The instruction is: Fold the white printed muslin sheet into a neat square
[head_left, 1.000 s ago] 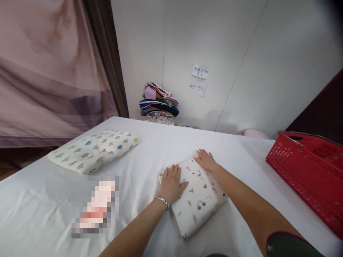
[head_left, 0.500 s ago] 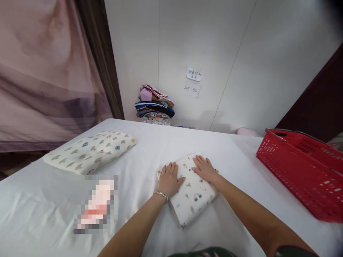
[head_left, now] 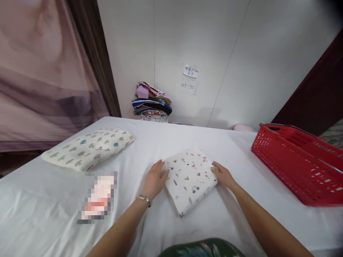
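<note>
A folded white cloth (head_left: pixel 189 180) with small printed figures lies flat on the white-covered table, one corner pointing towards me. My left hand (head_left: pixel 155 178) is at its left edge, fingers stretched out and the thumb by the cloth. On the opposite side my right hand (head_left: pixel 224 175) rests with its fingertips at the right edge, fingers extended. Neither hand grips the cloth. Further left lies another folded cloth (head_left: pixel 89 148), cream with grey mushroom-like shapes.
A red plastic basket (head_left: pixel 297 167) with metal handles stands on the right. A blurred-out flat object (head_left: pixel 98 198) lies at front left. Beyond the table's far edge, a stack of folded fabrics (head_left: pixel 152 101) sits by the wall (head_left: pixel 203 35). A pinkish curtain (head_left: pixel 48 71) hangs at left.
Both hands have slid outward from the top of the folded cloth to its left and right edges. More of its printed surface shows. The view has shifted slightly.
</note>
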`<state>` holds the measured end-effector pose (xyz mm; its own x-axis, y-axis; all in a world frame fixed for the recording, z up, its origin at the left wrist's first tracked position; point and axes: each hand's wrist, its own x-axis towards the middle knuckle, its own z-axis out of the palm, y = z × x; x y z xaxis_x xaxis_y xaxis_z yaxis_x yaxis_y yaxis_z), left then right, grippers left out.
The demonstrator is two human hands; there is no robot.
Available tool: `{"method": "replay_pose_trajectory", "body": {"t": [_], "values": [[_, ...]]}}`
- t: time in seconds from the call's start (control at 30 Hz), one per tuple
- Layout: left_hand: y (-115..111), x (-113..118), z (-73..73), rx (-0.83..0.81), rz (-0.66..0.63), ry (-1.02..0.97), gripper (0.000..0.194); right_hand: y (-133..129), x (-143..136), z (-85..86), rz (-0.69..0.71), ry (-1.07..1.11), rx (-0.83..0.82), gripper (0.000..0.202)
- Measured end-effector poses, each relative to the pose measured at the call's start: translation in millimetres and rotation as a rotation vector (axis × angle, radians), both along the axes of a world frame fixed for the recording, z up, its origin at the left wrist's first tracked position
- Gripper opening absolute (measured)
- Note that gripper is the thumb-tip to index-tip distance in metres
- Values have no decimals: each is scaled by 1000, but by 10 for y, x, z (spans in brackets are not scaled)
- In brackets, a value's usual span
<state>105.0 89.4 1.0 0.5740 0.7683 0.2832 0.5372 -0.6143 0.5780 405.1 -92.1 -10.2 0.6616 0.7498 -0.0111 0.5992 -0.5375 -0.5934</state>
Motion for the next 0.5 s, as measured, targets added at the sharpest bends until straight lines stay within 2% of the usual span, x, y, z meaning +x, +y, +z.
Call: {"method": "replay_pose_trajectory", "body": {"t": [0.07,0.13,0.27,0.37,0.5], "values": [[-23,-99,-20,-38,89,-5,49,-80,51,-16,-66,43,6,58],[-32,-151,-22,-143,171,-18,51,-80,93,22,-109,70,-3,59],[-8,-139,0,-355,218,-26,54,75,159,170,-105,220,-128,56],[11,-104,-25,-325,231,-6,53,196,191,259,-83,295,-235,50],[2,-87,-83,-244,239,21,53,228,220,299,-81,357,-221,48]]}}
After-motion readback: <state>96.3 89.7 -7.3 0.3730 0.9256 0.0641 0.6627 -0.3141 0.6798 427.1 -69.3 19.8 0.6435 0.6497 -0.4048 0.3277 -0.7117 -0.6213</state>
